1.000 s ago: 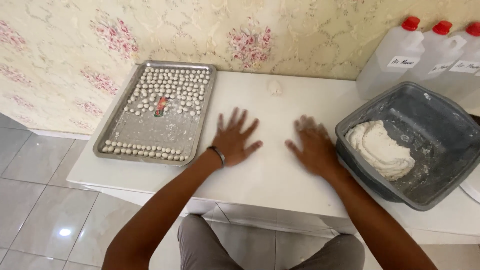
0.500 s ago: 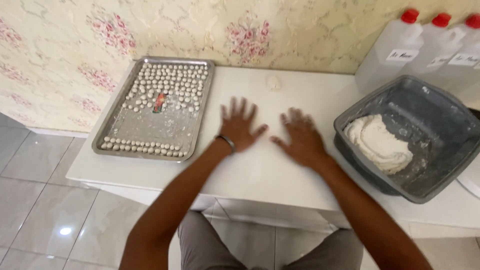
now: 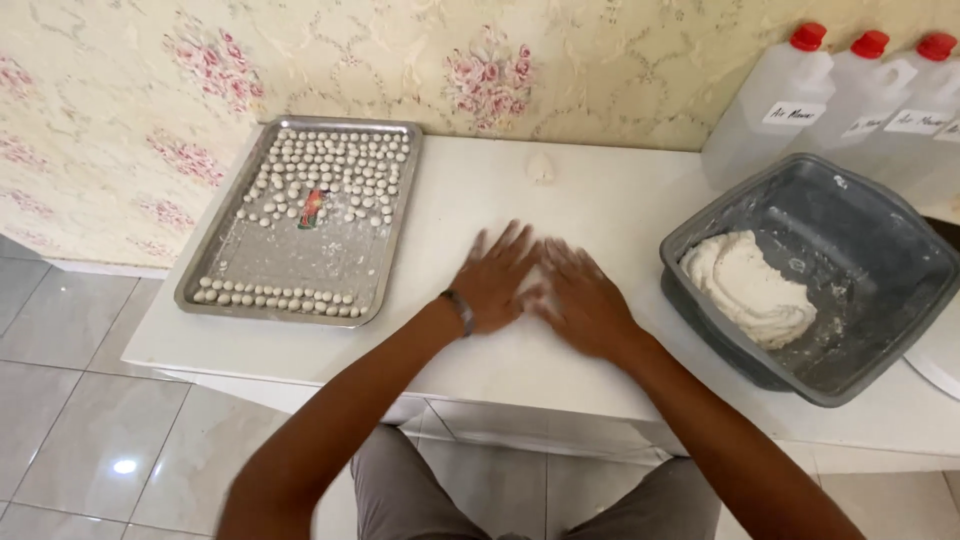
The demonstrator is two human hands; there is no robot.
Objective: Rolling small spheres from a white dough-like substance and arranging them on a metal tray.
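On the white table (image 3: 620,200), near the middle, both hands are laid flat with the palms down. The left hand (image 3: 497,280) is spread, its fingers apart and pointing to the far side, and a dark band (image 3: 460,311) is worn at its wrist. The right hand (image 3: 585,300) is placed just beside it on the right, also open, with fingers stretched out; the two hands are seen touching at the thumbs. The fingertips are blurred. Nothing is gripped by either hand, and whether something small is pressed under the palms cannot be told.

To the left of the hands, a metal tray (image 3: 250,290) is set on the table, against the flowered wall (image 3: 150,100). Many small white dough balls (image 3: 340,170) are arranged in its far part, and one more row is laid along its near edge. A small red and green thing (image 3: 313,208) is seen among them.

To the right, a grey plastic tub (image 3: 870,250) is placed, tilted a little, with a lump of white dough (image 3: 750,290) inside it. Behind the tub, three clear jugs (image 3: 780,110) with red caps are lined up. One small piece of dough (image 3: 540,166) is left at the far side of the table, well apart from the hands.
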